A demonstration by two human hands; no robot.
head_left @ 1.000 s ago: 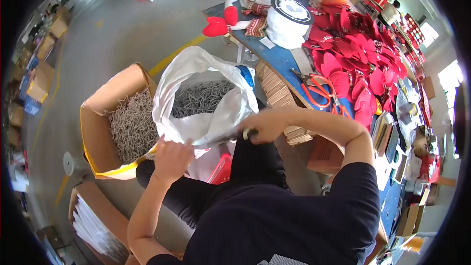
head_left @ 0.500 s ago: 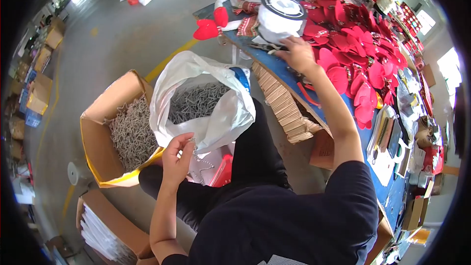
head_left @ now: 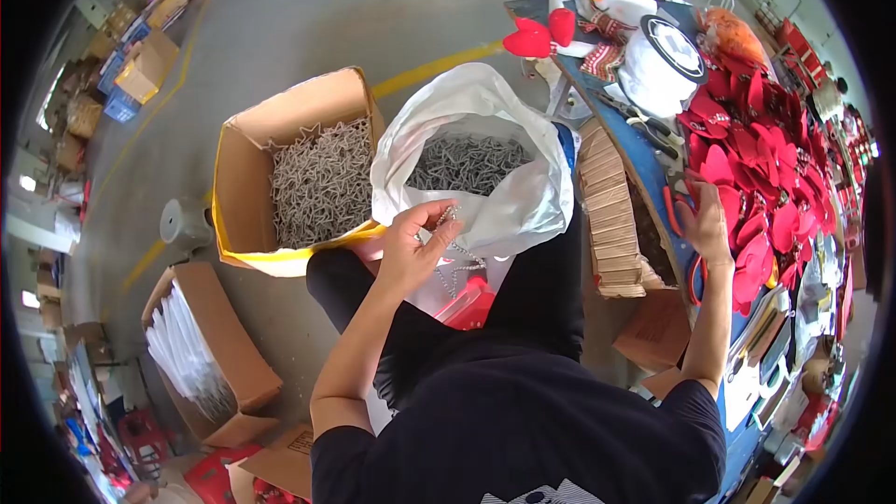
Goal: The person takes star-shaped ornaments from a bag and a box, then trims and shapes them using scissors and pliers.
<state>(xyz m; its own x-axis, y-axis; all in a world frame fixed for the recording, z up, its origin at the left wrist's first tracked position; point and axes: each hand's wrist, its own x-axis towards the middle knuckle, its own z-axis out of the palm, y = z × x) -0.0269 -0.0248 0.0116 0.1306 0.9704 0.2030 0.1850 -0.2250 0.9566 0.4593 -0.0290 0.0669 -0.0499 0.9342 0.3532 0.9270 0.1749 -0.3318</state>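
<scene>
My left hand (head_left: 417,245) is closed in a pinch on a silver beaded strand (head_left: 455,271), which hangs in angular bends over my lap. Just beyond it stands a white plastic bag (head_left: 471,217) holding many grey star-shaped pieces (head_left: 471,165). At the edge of the blue table (head_left: 611,145), my right hand (head_left: 707,227) has its fingers apart beside a red-handled tool (head_left: 672,212); whether it touches the handle I cannot tell. Farther up the table lie dark-handled pliers (head_left: 656,133), apart from the hand.
Left of the bag, a cardboard box (head_left: 245,177) contains silvery wire stars (head_left: 320,182). Red felt pieces (head_left: 761,154) cover much of the table, near a white spool (head_left: 658,75) and a stuffed snowman (head_left: 625,0). A lower box (head_left: 233,345) holds white sleeves.
My right hand has come away from the pliers and drawn back along the table edge to the red handles. My left hand keeps its pinch on the strand. The camera view has shifted.
</scene>
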